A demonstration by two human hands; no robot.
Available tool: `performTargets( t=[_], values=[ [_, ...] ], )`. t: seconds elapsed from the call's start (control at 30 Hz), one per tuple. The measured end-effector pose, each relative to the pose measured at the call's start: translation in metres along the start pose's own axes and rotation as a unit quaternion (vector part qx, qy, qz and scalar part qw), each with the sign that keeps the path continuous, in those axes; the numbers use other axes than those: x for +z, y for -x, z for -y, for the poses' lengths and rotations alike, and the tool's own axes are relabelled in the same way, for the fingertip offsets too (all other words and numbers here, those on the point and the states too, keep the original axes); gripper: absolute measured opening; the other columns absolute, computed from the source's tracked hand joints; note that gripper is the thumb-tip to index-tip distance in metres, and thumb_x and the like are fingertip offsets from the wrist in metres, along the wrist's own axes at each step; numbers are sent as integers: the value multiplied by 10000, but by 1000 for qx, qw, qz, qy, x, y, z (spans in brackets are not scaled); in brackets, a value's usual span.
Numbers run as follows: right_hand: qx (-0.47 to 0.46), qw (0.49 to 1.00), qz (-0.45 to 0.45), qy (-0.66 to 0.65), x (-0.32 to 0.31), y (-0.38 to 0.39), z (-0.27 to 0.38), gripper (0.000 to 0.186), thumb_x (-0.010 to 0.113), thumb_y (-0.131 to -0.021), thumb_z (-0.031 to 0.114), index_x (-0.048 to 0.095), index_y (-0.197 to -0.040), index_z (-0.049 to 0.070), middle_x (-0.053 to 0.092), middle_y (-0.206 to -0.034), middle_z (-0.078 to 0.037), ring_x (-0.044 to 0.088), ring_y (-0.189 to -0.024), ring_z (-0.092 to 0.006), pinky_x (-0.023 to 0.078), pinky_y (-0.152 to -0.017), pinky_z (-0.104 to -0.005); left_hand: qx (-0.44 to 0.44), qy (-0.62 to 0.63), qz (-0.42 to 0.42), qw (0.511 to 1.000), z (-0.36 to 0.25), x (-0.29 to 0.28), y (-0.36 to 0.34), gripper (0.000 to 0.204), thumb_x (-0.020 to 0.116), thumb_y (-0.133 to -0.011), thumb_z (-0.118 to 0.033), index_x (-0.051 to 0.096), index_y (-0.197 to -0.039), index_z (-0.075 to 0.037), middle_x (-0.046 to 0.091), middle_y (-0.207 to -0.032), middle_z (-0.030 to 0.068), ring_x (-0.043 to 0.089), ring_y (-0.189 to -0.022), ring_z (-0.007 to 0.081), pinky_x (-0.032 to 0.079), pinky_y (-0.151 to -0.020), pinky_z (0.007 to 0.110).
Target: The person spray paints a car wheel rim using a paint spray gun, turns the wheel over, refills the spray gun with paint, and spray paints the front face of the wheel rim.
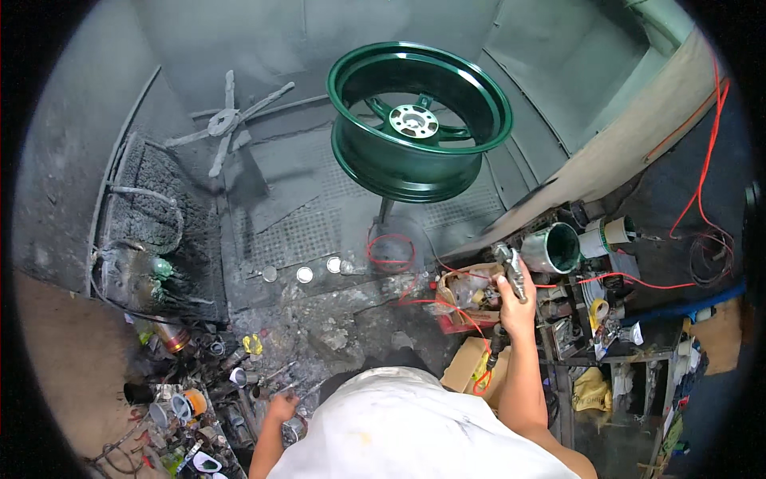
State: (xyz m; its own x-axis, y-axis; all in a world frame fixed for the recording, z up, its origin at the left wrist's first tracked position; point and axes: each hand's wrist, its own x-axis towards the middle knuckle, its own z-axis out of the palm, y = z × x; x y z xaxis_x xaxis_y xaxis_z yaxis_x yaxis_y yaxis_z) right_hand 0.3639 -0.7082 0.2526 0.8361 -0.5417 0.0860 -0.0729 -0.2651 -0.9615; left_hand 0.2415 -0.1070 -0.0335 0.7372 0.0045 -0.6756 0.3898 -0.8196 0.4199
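My right hand (515,299) grips a metal spray gun (511,267), with a dark hose fitting below it. Just right of the gun is a large steel cup (562,247) stained green inside; whether it is attached I cannot tell. Above them a glossy dark green wheel rim (415,172), with a pale centre hub, is mounted flat on an upright stand (384,211). At the lower left my left hand (282,407) has its fingers curled beside clutter and thin rods; what it holds is too small to make out.
The grey booth (303,48) has a star-shaped stand (225,121) and a paint-crusted rack (163,239). Red hoses (614,278) cross the right side over a cardboard box (455,367) and shelves (606,359). Cans and tools crowd a bench (191,423) at lower left. Small lids (305,274) lie ahead.
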Motion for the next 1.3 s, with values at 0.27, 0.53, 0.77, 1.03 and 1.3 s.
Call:
performTargets(
  t=[0.27,0.53,0.77,1.03,1.3],
  values=[
    [78,983,157,-59,1,-7,-7,543,678,-980,164,554,-1498,57,674,-931,0,584,-722,-74,501,-658,-242,-57,-46,25,997,-77,21,3,498,704,-915,-416,716,-1250,-49,752,-1155,208,720,-1098,369,552,-957,437],
    [58,939,313,-134,-14,-26,-7,554,677,-990,174,535,-1518,82,698,-1090,-36,628,-834,-94,532,-780,-271,10,32,-30,999,-192,20,6,422,713,-931,-313,705,-1236,-22,758,-1138,193,734,-1049,341,555,-934,429],
    [47,984,164,-57,-75,-69,-24,521,662,-966,98,573,-1476,40,672,-979,-8,602,-792,-104,516,-762,-279,-16,9,16,1000,-170,65,14,520,723,-916,-363,683,-1296,-10,759,-1141,190,723,-1075,349,553,-956,422],
    [-23,997,74,13,-119,-141,-19,561,665,-956,135,540,-1491,21,668,-1005,-41,639,-811,-120,549,-711,-282,-96,14,70,993,-64,84,7,555,724,-904,-407,687,-1277,1,753,-1142,217,726,-1061,364,550,-942,434],
    [33,997,76,7,-95,-127,6,584,651,-928,112,530,-1495,43,631,-820,-8,625,-670,-105,491,-513,-250,-75,189,-37,978,-8,57,19,386,692,-948,-312,709,-1125,31,760,-904,146,715,-809,261,557,-754,414]
  ],
)
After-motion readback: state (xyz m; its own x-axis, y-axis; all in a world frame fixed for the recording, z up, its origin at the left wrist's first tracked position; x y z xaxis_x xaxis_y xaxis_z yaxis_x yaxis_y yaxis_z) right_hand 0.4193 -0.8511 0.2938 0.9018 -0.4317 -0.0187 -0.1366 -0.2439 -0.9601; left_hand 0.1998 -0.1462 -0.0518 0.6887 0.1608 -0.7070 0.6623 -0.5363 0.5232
